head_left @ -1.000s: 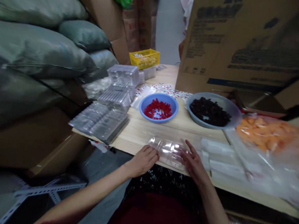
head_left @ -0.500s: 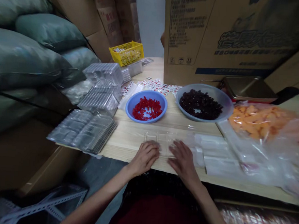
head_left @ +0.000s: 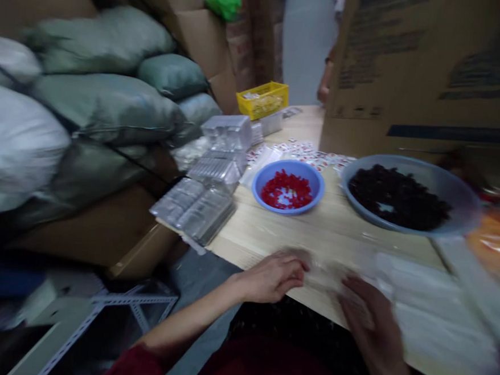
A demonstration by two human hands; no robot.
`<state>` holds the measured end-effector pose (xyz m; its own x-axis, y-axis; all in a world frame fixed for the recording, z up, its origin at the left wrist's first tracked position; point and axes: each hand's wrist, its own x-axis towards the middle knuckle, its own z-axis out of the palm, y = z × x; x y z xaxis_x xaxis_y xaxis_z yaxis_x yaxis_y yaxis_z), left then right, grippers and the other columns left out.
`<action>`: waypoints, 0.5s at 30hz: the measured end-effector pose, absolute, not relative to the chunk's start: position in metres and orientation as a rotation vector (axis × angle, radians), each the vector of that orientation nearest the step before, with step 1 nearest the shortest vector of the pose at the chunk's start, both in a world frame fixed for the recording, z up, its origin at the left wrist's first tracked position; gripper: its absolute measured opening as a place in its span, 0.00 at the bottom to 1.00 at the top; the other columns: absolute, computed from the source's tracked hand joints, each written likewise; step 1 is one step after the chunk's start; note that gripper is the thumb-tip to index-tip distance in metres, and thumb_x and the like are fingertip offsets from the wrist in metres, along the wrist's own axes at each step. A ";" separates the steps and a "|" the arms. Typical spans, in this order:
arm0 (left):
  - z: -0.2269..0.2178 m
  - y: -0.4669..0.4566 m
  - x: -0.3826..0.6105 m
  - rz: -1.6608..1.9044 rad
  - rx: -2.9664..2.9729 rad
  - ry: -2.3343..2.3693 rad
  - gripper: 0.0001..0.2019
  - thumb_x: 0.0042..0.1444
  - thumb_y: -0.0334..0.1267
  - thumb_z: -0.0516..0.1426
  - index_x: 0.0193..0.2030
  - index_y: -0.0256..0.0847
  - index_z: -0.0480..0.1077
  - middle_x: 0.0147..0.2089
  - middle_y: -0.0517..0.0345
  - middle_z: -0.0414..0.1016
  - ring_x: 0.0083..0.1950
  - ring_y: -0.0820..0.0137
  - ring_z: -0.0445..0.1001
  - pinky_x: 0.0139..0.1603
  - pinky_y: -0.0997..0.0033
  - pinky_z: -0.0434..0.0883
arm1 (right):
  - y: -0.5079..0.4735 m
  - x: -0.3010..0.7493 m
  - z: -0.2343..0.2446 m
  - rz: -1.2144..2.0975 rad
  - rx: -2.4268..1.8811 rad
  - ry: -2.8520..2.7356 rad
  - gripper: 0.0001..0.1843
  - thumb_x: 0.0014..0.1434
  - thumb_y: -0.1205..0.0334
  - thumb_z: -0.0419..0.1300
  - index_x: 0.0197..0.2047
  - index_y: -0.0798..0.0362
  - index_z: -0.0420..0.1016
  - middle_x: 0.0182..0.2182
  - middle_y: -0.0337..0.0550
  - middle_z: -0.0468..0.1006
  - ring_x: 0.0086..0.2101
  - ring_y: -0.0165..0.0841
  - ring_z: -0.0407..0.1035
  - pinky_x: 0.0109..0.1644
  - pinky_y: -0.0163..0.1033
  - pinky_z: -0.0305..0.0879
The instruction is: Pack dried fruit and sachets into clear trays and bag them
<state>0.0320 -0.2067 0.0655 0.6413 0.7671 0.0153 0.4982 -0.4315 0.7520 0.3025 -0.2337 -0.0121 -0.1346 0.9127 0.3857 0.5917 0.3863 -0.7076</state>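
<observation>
Low over the front edge of the wooden table, my left hand [head_left: 277,276] has its fingers curled and pinched at the left end of a clear plastic tray [head_left: 323,274]. The tray is smeared by motion, so its shape is hard to make out. At the tray's right end is my right hand [head_left: 371,319], blurred, with fingers stretched out and nothing visible in them. Beyond the hands stands a blue bowl [head_left: 258,196] of small red pieces [head_left: 282,188]. To its right is a wider translucent basin [head_left: 467,205] of dark dried fruit-like pieces [head_left: 397,198].
Stacked clear plastic trays [head_left: 197,206] line the table's left edge. Small printed packets [head_left: 308,153] lie behind the bowl, near a yellow basket [head_left: 262,100]. White plastic sleeves [head_left: 430,297] lie at right. A large carton [head_left: 369,76] blocks the back; another person's arm [head_left: 326,81] shows beside it.
The view has swung left, so the table things sit farther right. My left hand remains at the tray's left end; my right hand is at its right end, its fingers less spread.
</observation>
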 end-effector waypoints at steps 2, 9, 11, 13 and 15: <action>0.088 -0.205 0.030 0.509 1.922 0.929 0.09 0.68 0.41 0.51 0.46 0.39 0.68 0.52 0.46 0.77 0.51 0.68 0.75 0.55 0.66 0.70 | -0.232 0.312 0.007 0.616 -1.515 -1.705 0.20 0.61 0.43 0.58 0.50 0.43 0.75 0.48 0.45 0.80 0.46 0.48 0.75 0.49 0.54 0.73; 0.047 -0.189 0.006 0.687 2.124 1.268 0.28 0.58 0.48 0.61 0.62 0.41 0.63 0.62 0.41 0.69 0.62 0.60 0.68 0.61 0.59 0.66 | -0.178 0.296 -0.035 1.172 -1.438 -1.409 0.34 0.46 0.40 0.66 0.51 0.53 0.75 0.33 0.45 0.82 0.35 0.44 0.78 0.41 0.46 0.76; 0.021 -0.188 0.004 0.615 2.252 1.341 0.27 0.60 0.45 0.60 0.65 0.44 0.61 0.69 0.43 0.60 0.70 0.56 0.58 0.67 0.53 0.60 | -0.167 0.289 -0.057 1.164 -1.463 -1.381 0.33 0.48 0.41 0.65 0.51 0.55 0.74 0.31 0.45 0.80 0.32 0.41 0.77 0.39 0.46 0.76; -0.001 -0.188 0.003 0.525 2.307 1.424 0.25 0.62 0.41 0.58 0.66 0.48 0.61 0.73 0.47 0.55 0.73 0.55 0.51 0.69 0.48 0.56 | -0.165 0.286 -0.068 0.999 -1.514 -1.443 0.30 0.52 0.43 0.63 0.52 0.55 0.74 0.33 0.47 0.80 0.32 0.40 0.75 0.39 0.47 0.75; -0.018 -0.188 0.005 0.479 2.314 1.475 0.25 0.63 0.39 0.56 0.67 0.48 0.60 0.73 0.49 0.54 0.73 0.54 0.50 0.68 0.46 0.56 | -0.169 0.286 -0.067 0.751 -1.497 -1.549 0.26 0.57 0.45 0.60 0.50 0.55 0.75 0.40 0.52 0.78 0.37 0.42 0.75 0.43 0.51 0.74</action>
